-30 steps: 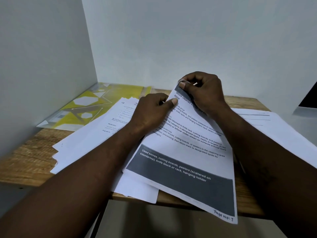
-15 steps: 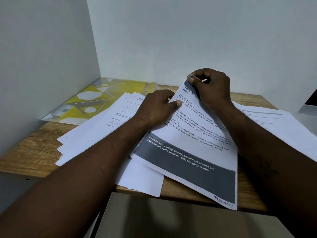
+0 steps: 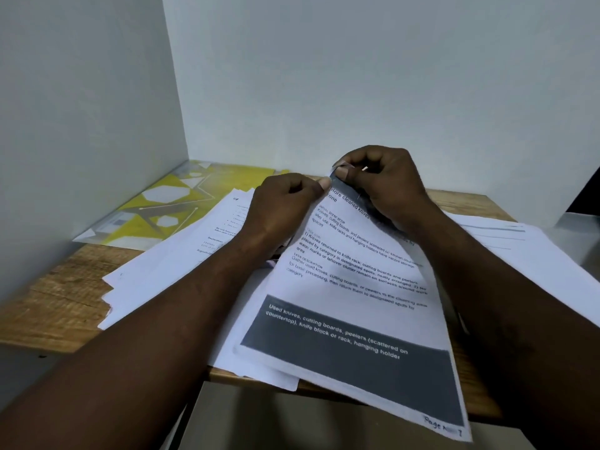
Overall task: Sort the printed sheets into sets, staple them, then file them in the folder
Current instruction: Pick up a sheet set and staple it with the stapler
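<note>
A printed sheet (image 3: pixel 354 306) with grey bands and black text lies tilted over the table's front edge, its top corner lifted. My right hand (image 3: pixel 386 183) pinches that top corner between thumb and fingers. My left hand (image 3: pixel 285 206) pinches the same corner from the left, thumb tip against the paper. More white sheets (image 3: pixel 168 264) fan out underneath to the left. A yellow patterned folder (image 3: pixel 181 203) lies flat at the back left against the wall. No stapler shows.
The wooden table (image 3: pixel 55 306) sits in a corner of two white walls. Another spread of white sheets (image 3: pixel 526 254) lies at the right. A dark object (image 3: pixel 587 196) stands at the far right edge. The printed sheet overhangs the front edge.
Both hands have drawn together at the sheet's top corner. My left thumb moved up from the page's left edge to the corner. The corner is raised higher.
</note>
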Tool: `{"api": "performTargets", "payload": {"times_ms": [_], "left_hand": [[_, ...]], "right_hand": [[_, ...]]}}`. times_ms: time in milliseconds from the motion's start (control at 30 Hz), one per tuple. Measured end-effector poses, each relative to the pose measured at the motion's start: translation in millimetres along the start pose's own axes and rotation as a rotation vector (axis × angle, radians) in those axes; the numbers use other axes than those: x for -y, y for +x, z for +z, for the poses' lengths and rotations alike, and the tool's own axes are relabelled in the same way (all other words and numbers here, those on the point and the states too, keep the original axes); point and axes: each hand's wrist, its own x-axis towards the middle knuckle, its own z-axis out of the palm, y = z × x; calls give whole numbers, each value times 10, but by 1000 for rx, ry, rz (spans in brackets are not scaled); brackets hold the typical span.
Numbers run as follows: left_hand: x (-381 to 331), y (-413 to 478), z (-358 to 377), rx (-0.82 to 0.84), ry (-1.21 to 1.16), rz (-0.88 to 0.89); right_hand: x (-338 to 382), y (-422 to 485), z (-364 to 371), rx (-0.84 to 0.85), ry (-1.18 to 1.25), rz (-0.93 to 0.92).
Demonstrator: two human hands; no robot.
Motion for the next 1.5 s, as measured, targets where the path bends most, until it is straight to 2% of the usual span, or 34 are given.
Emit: {"api": "performTargets", "payload": {"times_ms": [100, 267, 433, 700, 867, 1500], "left_hand": [[8, 10, -7, -14, -2, 37], [42, 26, -27, -15, 34, 66], [27, 22, -28, 38, -53, 9], [31, 4, -48, 6, 18, -19], [18, 3, -50, -12, 0, -49], [22, 5, -29, -14, -54, -75]], "right_hand": [[-7, -32, 79, 78, 3, 9], [-27, -38, 93, 101, -18, 33], [28, -57, 65, 120, 50, 57], [2, -77, 32, 216, 119, 147], [-49, -67, 24, 197, 79, 194], [-82, -65, 31, 182, -40, 152]]}}
